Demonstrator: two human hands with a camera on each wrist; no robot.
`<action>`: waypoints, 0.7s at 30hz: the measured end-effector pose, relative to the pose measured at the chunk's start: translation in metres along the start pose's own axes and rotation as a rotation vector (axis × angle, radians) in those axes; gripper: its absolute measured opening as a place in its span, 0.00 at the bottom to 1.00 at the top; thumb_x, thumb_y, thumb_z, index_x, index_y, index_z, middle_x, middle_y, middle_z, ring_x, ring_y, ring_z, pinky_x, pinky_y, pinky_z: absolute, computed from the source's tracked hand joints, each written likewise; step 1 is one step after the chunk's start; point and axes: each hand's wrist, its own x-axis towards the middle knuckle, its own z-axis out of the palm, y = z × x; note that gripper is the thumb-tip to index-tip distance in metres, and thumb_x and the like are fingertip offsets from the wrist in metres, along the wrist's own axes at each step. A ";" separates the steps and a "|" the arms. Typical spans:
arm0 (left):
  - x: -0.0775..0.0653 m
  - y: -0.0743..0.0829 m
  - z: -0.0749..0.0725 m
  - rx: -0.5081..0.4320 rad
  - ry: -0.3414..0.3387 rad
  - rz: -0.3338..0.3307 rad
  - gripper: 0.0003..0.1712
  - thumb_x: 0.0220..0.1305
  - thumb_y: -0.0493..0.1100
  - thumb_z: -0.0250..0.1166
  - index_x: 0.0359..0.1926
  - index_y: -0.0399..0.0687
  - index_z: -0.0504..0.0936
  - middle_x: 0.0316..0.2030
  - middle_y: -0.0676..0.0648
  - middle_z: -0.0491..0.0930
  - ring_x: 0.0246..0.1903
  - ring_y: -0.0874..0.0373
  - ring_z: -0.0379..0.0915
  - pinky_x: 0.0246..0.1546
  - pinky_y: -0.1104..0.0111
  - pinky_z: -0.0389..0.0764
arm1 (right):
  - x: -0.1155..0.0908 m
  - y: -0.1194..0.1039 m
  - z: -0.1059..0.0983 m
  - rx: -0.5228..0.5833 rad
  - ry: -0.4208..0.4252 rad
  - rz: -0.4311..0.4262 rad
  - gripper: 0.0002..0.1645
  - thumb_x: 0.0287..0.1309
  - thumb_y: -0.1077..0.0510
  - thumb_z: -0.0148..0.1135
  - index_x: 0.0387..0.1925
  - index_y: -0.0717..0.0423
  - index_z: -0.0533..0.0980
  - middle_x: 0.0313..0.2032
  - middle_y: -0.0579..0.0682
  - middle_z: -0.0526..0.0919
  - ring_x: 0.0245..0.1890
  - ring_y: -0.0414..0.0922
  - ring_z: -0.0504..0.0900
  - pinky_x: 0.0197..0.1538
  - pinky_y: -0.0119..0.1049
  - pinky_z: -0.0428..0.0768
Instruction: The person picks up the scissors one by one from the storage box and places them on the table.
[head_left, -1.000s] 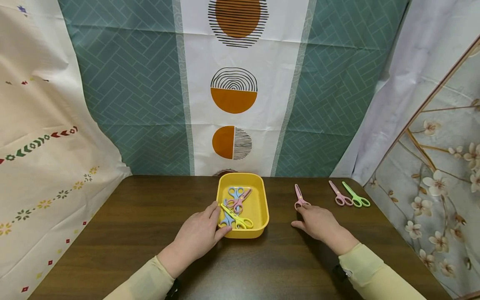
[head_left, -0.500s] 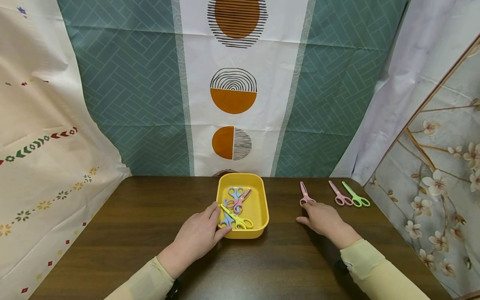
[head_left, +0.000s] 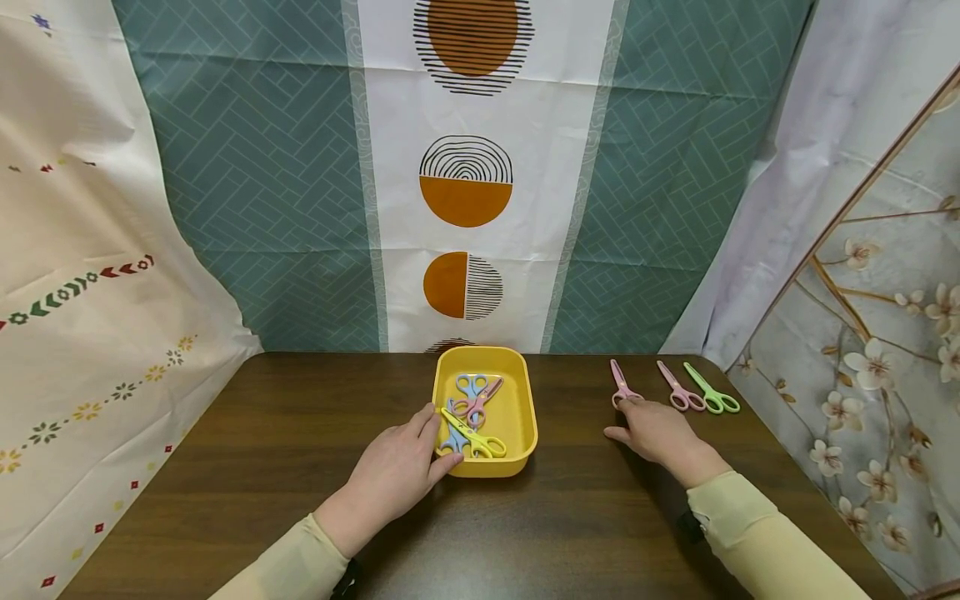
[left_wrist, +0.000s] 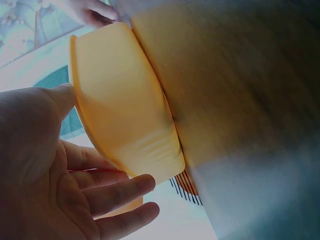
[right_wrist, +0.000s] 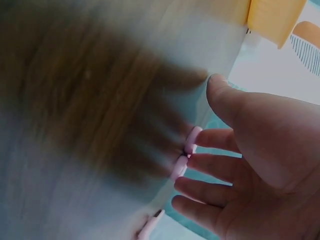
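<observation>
My left hand point(head_left: 395, 468) rests at the near left corner of a yellow plastic bin point(head_left: 519, 392). Its thumb touches the near rim, while relaxed fingers lie along the left side. Inside the bin, blue scissors point(head_left: 455, 440), pink scissors point(head_left: 473, 407) and yellow scissors point(head_left: 471, 431) overlap in a pile. Over to the right, my right hand point(head_left: 662, 433) touches the handles of another pink pair of scissors point(head_left: 619, 379) with extended fingertips, thumb held apart. The right wrist view shows those pink handles point(right_wrist: 192, 140) at the fingertips, above the table. The blades point toward the back edge.
Right of my right hand lie one more pair of pink scissors point(head_left: 678, 388) and green scissors point(head_left: 710, 390), side by side on the dark wooden table point(head_left: 322, 400). A patterned curtain point(head_left: 300, 208) hangs behind the table; a floral cloth point(head_left: 877, 400) borders its right side.
My right hand has slid the pink scissors rightward and slightly back, closer to the other pink pair. The left hand and the bin have stayed in place.
</observation>
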 end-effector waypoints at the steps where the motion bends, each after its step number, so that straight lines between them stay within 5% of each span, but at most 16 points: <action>1: 0.000 0.000 0.000 0.000 0.001 0.000 0.45 0.78 0.65 0.67 0.73 0.30 0.76 0.72 0.31 0.75 0.56 0.38 0.86 0.59 0.47 0.85 | 0.000 0.002 0.001 0.000 0.003 0.001 0.33 0.73 0.43 0.73 0.61 0.67 0.82 0.65 0.72 0.82 0.60 0.68 0.86 0.57 0.66 0.84; 21: 0.000 0.001 -0.001 -0.008 -0.010 -0.009 0.45 0.78 0.65 0.68 0.74 0.30 0.75 0.73 0.31 0.75 0.55 0.39 0.87 0.59 0.48 0.85 | -0.001 0.028 0.003 0.017 0.002 0.024 0.33 0.75 0.44 0.71 0.62 0.69 0.81 0.65 0.71 0.82 0.58 0.69 0.86 0.58 0.68 0.83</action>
